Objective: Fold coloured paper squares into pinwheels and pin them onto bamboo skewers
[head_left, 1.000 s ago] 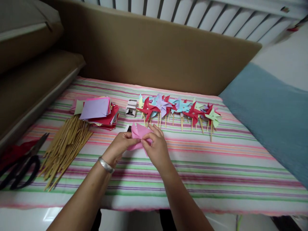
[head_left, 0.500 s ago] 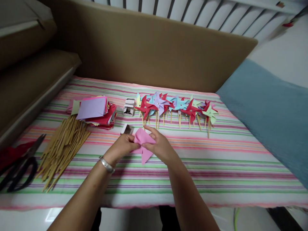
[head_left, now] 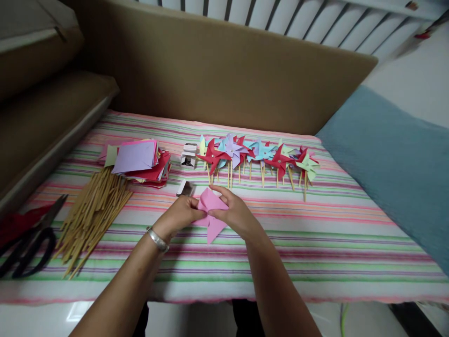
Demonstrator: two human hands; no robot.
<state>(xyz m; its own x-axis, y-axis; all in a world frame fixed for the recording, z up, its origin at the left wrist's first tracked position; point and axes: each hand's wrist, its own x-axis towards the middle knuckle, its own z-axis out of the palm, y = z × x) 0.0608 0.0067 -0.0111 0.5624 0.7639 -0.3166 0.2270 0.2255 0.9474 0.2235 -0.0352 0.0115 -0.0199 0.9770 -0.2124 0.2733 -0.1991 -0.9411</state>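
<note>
A pink paper pinwheel (head_left: 214, 225), its corners folded toward the middle, is held between my two hands. My left hand (head_left: 181, 214) pinches it from the left, thumb near the centre. From the right, my right hand (head_left: 235, 211) grips it with the thumb at the centre and the index finger stretched along the top edge. Both thumb tips almost meet over the folds. Whether a pin is under them I cannot tell. Just beyond my left hand lies a small open box (head_left: 184, 188).
Finished pinwheels (head_left: 232, 149) on sticks lie in a row behind my hands. Another small box (head_left: 188, 157) stands beside them. To the left are stacked coloured papers (head_left: 135, 157), a pile of wooden sticks (head_left: 93, 215) and black-handled scissors (head_left: 35, 241). A brown board (head_left: 224, 70) rises behind the striped cloth (head_left: 315, 257).
My thumbs stay pressed at the pinwheel's centre, and its lower point has shifted slightly down and to the right. The rest of the scene has barely shifted.
</note>
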